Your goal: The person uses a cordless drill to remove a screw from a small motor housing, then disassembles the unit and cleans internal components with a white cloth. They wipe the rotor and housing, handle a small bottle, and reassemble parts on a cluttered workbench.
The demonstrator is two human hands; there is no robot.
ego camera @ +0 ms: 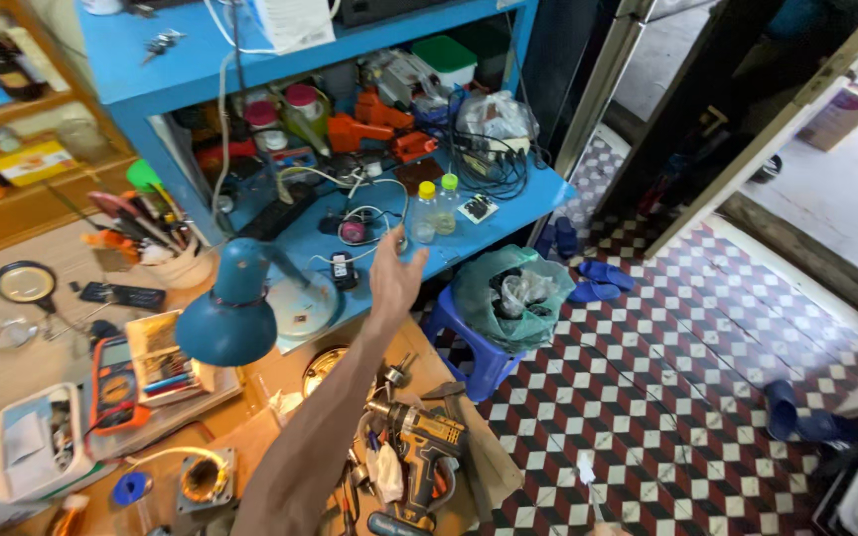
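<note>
One arm outstretched, left hand (392, 275) open, fingers (414, 245) splayed nr blue shelf (508, 203)

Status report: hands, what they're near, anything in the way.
Left hand open, empty, reaching over blue shelf toward two small bottles. Right hand unseen. White cable in between.

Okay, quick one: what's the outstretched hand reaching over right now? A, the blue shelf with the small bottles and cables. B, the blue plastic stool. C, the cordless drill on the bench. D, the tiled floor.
A: the open hand is stretched out over the blue shelf, just short of the small bottles; the cordless drill lies well below it.
</note>
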